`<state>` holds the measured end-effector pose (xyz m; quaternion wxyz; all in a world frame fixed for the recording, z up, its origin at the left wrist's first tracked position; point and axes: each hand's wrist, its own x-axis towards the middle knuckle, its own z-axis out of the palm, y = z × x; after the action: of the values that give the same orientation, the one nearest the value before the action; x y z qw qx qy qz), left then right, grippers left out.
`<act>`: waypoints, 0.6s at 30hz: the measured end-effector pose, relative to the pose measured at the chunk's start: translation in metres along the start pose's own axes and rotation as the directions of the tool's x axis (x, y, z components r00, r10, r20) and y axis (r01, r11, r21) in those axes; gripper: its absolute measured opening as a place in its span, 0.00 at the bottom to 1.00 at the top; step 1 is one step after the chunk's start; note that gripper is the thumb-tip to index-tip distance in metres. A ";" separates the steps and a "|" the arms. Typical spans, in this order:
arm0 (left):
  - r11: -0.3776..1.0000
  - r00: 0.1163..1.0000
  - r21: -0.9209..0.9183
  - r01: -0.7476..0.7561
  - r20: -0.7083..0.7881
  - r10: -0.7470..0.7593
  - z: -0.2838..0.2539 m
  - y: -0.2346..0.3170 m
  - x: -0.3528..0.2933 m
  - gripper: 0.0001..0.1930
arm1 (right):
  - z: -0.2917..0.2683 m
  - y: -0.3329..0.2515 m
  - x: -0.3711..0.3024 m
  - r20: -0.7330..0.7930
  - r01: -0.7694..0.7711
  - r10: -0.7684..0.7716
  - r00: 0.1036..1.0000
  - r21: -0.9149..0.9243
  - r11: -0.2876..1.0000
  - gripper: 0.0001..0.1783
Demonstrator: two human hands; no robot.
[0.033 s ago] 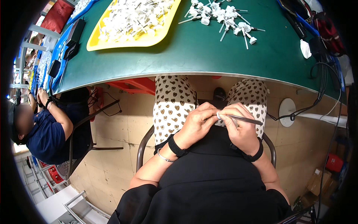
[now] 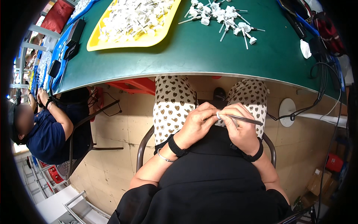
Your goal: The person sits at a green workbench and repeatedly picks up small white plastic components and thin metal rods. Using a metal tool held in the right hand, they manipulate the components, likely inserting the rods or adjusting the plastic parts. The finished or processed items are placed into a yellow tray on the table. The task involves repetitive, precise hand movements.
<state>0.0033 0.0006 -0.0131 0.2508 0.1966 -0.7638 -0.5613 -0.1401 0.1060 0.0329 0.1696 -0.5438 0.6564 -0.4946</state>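
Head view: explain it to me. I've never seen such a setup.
There is no machine here: a seated person works with two bare hands. A wide camera worn on the head looks down at them, which is why straight edges bend. Above the lap, the left hand pinches a small white piece close against the right hand, which holds a slim dark tool. On the green table stands a yellow tray heaped with small white-headed pieces; a looser cluster lies to its right. A co-worker sits at left.

Both hands [image 2: 197, 122] [image 2: 243, 130] in pinches, close together
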 end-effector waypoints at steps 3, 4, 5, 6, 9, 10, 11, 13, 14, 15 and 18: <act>0.996 0.999 -0.090 0.004 -0.032 -0.007 0.000 0.000 0.002 0.08 | -0.001 -0.003 -0.009 0.005 -0.280 0.296 0.955 0.347 0.895 0.06; 0.995 0.999 -0.100 0.007 -0.033 -0.011 -0.002 0.001 0.002 0.08 | -0.001 -0.001 -0.011 -0.028 -0.263 0.297 0.954 0.389 0.883 0.06; 0.994 0.999 -0.110 0.011 -0.033 -0.015 -0.003 0.002 0.003 0.08 | -0.001 0.002 -0.012 -0.060 -0.246 0.299 0.952 0.430 0.869 0.07; 0.992 0.999 -0.128 0.018 -0.035 -0.023 -0.002 0.002 0.003 0.08 | -0.003 0.004 -0.013 -0.093 -0.226 0.302 0.949 0.470 0.853 0.07; 0.981 0.997 -0.187 0.059 -0.031 -0.066 0.000 0.004 0.002 0.08 | -0.007 0.005 -0.014 -0.050 -0.242 0.304 0.951 0.489 0.838 0.08; 0.975 0.996 -0.209 0.080 -0.025 -0.087 0.000 0.006 0.003 0.07 | -0.007 0.006 -0.015 -0.042 -0.251 0.311 0.949 0.493 0.833 0.08; 0.968 0.994 -0.232 0.100 -0.019 -0.107 0.000 0.007 0.004 0.07 | -0.007 0.007 -0.016 -0.050 -0.253 0.320 0.946 0.500 0.828 0.08; 0.968 0.993 -0.228 0.105 -0.029 -0.115 0.000 0.006 0.003 0.07 | -0.004 0.008 -0.018 -0.063 -0.252 0.332 0.941 0.523 0.814 0.08; 0.969 0.992 -0.221 0.108 -0.036 -0.119 -0.002 0.008 0.003 0.07 | -0.004 0.007 -0.017 -0.079 -0.246 0.336 0.938 0.531 0.811 0.08; 0.968 0.994 -0.235 0.089 -0.041 -0.101 -0.001 0.012 0.003 0.08 | -0.007 0.005 -0.016 -0.094 -0.240 0.341 0.935 0.539 0.808 0.08; 0.994 0.992 -0.090 -0.055 -0.120 0.044 -0.017 0.024 0.009 0.08 | -0.010 0.003 -0.013 -0.113 -0.233 0.352 0.929 0.561 0.795 0.08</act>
<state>0.0062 -0.0104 0.0156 0.3182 0.1985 -0.7254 -0.5772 -0.1446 0.1222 0.0301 0.3191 -0.3097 0.5819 -0.6809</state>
